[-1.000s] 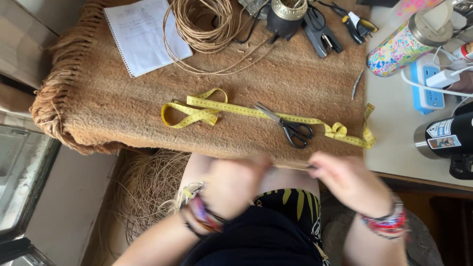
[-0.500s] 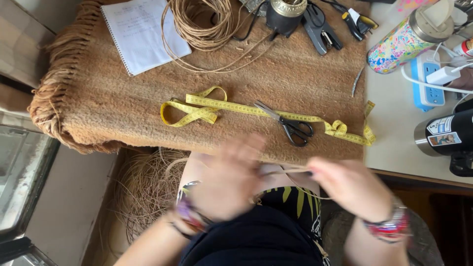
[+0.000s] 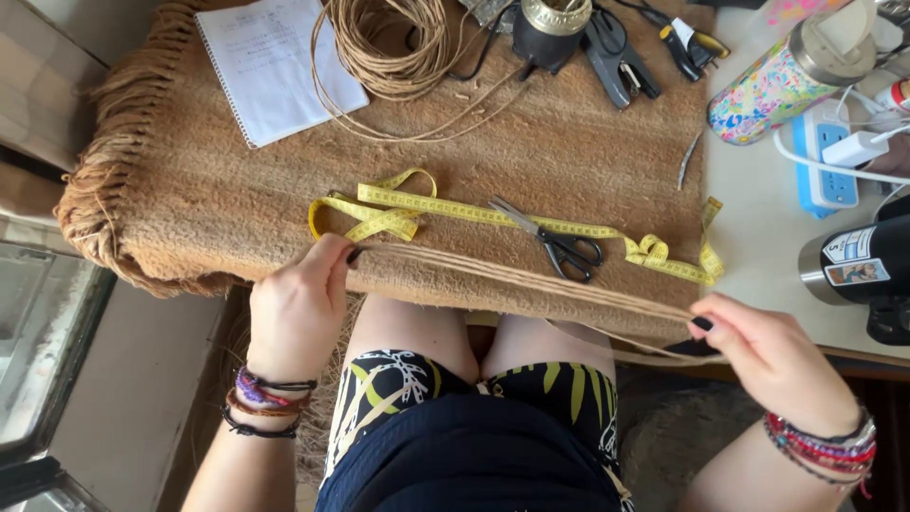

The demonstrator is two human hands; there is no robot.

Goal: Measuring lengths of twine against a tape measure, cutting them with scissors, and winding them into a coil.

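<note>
Soft, even daylight fills the scene, perhaps from the glass pane (image 3: 38,351) at the left edge. Shadows are faint. The frame is sharp, both hands included. A mild glare sits on the white tabletop (image 3: 758,237).

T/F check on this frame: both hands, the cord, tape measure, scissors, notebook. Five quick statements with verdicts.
1. Both hands pinch one stretched length of cord: left hand at one end, right hand at the other. True.
2. The scissors are in the right hand. False: they lie on the woven mat, across the yellow tape measure.
3. The tape measure is rolled up tight. False: it lies unrolled along the mat.
4. A spiral notebook lies beside the coil of cord. True.
5. Both wrists are bare. False: both wear bracelets.
</note>
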